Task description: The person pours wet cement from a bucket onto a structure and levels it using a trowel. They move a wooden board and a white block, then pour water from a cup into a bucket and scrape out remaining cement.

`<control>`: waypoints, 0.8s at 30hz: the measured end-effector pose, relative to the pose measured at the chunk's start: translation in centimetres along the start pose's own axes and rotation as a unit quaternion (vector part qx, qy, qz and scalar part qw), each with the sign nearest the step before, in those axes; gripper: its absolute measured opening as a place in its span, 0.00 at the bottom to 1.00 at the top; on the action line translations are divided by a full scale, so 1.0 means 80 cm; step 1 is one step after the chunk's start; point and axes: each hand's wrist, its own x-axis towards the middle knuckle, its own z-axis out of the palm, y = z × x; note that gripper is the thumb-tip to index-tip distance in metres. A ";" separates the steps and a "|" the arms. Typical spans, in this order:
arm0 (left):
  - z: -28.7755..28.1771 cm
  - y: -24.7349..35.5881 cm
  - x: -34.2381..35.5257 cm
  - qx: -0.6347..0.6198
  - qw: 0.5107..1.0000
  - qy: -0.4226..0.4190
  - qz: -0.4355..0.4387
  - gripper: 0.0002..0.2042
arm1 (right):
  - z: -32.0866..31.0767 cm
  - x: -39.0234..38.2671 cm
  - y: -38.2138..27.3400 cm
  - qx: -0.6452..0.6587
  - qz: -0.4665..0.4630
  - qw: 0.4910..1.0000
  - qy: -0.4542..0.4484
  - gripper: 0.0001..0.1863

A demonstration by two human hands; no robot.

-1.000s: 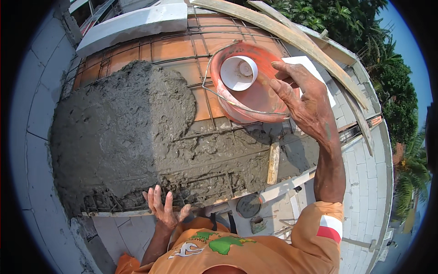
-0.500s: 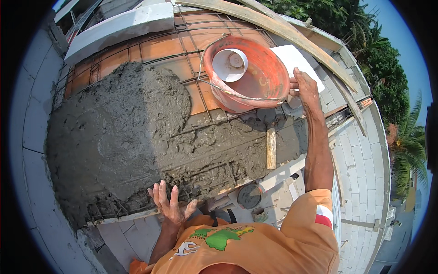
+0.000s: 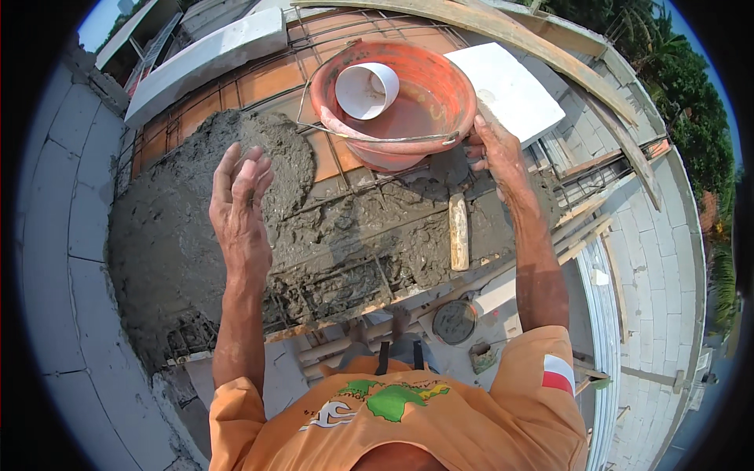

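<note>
An orange-red bucket (image 3: 440, 86) with a wire handle stands on the rebar and boards, with murky water inside and a white cup (image 3: 369, 88) tilted against its inner wall. My right hand (image 3: 501, 161) is at the bucket's right rim, fingers bent against it and partly hidden by the rim. My left hand (image 3: 242, 204) is raised over the wet concrete (image 3: 169, 235), holding nothing, its fingers stretched out and lying close together. Below the bucket, a trowel (image 3: 459, 231) rests on the concrete, its pale wooden handle toward me and its dark blade in shadow.
Steel rebar (image 3: 385, 275) pokes through the concrete along the near edge. A white block (image 3: 510, 88) lies right of the bucket, by long wooden planks (image 3: 550, 67). Block walls (image 3: 47, 259) flank the work. Lower down stands a round container (image 3: 454, 322) of grey mix.
My left hand has risen from the near edge to above the concrete. The bucket has shifted left with my right hand still at its rim, uncovering more white block. The view has moved too.
</note>
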 end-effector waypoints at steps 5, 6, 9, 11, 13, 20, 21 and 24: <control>0.069 -0.002 0.075 -0.043 0.996 -0.024 -0.078 0.31 | 0.022 -0.001 -0.008 0.055 -0.046 0.996 -0.046 0.36; 0.077 0.000 0.079 -0.020 0.997 -0.003 -0.072 0.30 | 0.021 0.000 -0.005 0.074 -0.057 0.995 -0.039 0.36; 0.093 0.005 0.082 -0.049 0.997 0.048 -0.022 0.30 | 0.027 -0.006 -0.008 0.140 0.008 0.987 -0.078 0.37; 0.121 0.027 0.081 -0.153 0.986 0.061 -0.031 0.32 | 0.027 0.002 -0.002 0.155 -0.016 0.987 -0.035 0.39; 0.143 0.053 0.087 -0.284 0.954 0.067 -0.074 0.28 | 0.034 0.016 -0.001 0.206 0.000 0.978 -0.043 0.39; 0.222 0.092 0.099 -0.441 0.885 -0.036 -0.144 0.20 | 0.046 0.050 -0.010 0.399 0.096 0.893 -0.184 0.28; 0.226 0.097 0.099 -0.446 0.882 -0.046 -0.148 0.20 | 0.051 0.054 0.000 0.398 0.092 0.896 -0.173 0.28; 0.231 0.123 0.114 -0.380 0.914 -0.082 -0.116 0.21 | 0.057 0.056 -0.024 0.380 0.043 0.920 -0.085 0.20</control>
